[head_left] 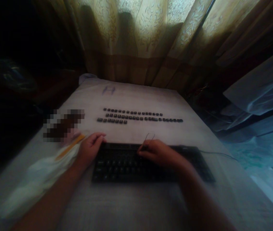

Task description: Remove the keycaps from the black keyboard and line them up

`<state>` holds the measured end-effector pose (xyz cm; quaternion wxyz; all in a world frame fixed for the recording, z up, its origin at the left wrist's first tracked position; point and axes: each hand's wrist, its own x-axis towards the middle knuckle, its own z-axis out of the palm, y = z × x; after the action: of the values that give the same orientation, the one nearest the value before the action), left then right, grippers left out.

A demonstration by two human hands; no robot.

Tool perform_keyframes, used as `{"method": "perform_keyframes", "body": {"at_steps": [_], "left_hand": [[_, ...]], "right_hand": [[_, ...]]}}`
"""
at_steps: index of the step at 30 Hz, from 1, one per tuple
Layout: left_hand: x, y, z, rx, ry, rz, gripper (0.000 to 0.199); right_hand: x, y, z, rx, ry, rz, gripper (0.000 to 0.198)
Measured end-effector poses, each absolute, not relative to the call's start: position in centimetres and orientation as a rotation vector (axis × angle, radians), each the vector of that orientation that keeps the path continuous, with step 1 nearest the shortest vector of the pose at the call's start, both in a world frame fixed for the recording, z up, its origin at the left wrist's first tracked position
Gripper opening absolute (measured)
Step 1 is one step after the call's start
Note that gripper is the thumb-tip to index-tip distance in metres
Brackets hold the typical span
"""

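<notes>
A black keyboard (pixel 117 170) lies on the white-covered table, its lower left keys visible and part of its upper middle hidden under my right hand. My left hand (pixel 90 147) is closed at the keyboard's upper left corner, fingertips over the edge. Over the upper middle keys, my right hand (pixel 157 152) pinches a thin wire tool (pixel 150 136), which looks like a wire keycap puller; two prongs stick out above the fingers. Beyond the keyboard, loose black keycaps (pixel 124 116) are lined up in three rows. Blur hides what the right fingertips touch.
Left of my left arm lie a whitish crumpled bag or cloth (pixel 35 175), an orange-yellow strip (pixel 70 147) and a pixelated dark object (pixel 63 125). A cable (pixel 219 154) runs off to the right. Patterned curtains (pixel 138 41) hang behind the table (pixel 131 205).
</notes>
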<state>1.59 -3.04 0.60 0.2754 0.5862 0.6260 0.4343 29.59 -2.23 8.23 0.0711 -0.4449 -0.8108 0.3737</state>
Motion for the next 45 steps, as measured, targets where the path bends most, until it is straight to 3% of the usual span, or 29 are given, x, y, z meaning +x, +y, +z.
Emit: {"method": "perform_keyframes", "body": {"at_steps": [12, 24, 33, 38, 45], "left_hand": [[1.7, -3.2, 1.1, 1.575, 1.699, 1.160, 0.032], [1.8, -3.3, 0.9, 1.628, 1.712, 1.121, 0.032], [2.3, -3.5, 0.9, 1.810, 1.804, 0.998, 0.031], [2.3, -3.6, 1.3, 1.922, 1.827, 1.077, 0.028], [4.5, -5.5, 3.9, 2.165, 1.610, 1.184, 0.022]], "right_hand": [[29.7, -2.8, 6.3, -1.290, -2.464, 0.935, 0.011], [30.2, -2.4, 5.4, -1.236, -2.320, 1.142, 0.023], [31.0, -2.0, 4.6, -1.246, -1.851, 1.512, 0.024], [30.6, -2.3, 4.9, -1.247, -1.843, 1.429, 0.026], [28.3, -3.8, 6.9, -1.072, -1.961, 1.069, 0.027]]}}
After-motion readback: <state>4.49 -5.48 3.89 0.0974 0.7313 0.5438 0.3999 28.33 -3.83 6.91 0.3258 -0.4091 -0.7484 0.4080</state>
